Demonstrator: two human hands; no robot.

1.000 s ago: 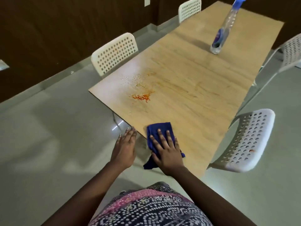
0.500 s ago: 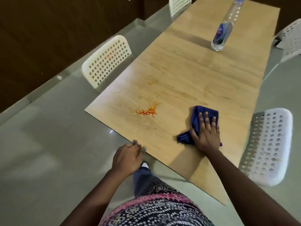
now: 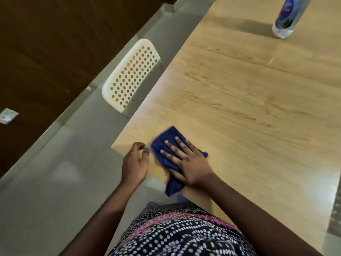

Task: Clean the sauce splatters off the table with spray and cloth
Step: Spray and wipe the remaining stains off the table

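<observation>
From the head view, the big change is where the blue cloth (image 3: 168,150) is. Half a second ago it was off to the right side of the table, and the orange sauce mark sat bare near the left corner. Now the cloth lies right at that near left corner of the table (image 3: 239,100), and no orange mark shows any more. It may be wiped away, or it may just be hiding under the cloth; I cannot tell which. So the wiping step is well on, but the job may need a look under the cloth.

The right hand (image 3: 186,163) lies flat on the cloth with its fingers spread out straight, pressing it down on the wood. One end of the cloth hangs off the near table edge.

The left hand (image 3: 135,163) is just beside the cloth, over the table edge. Its fingers are loosely curled and hold nothing that I can see.

The spray bottle (image 3: 287,17) stands far away at the top of the table, well apart from both hands. Only its bottom part shows.

A white chair with holes (image 3: 131,76) is tucked in at the left side of the table. It is not in the way of the wiping. A bit of another chair (image 3: 336,213) shows at the right edge.
</observation>
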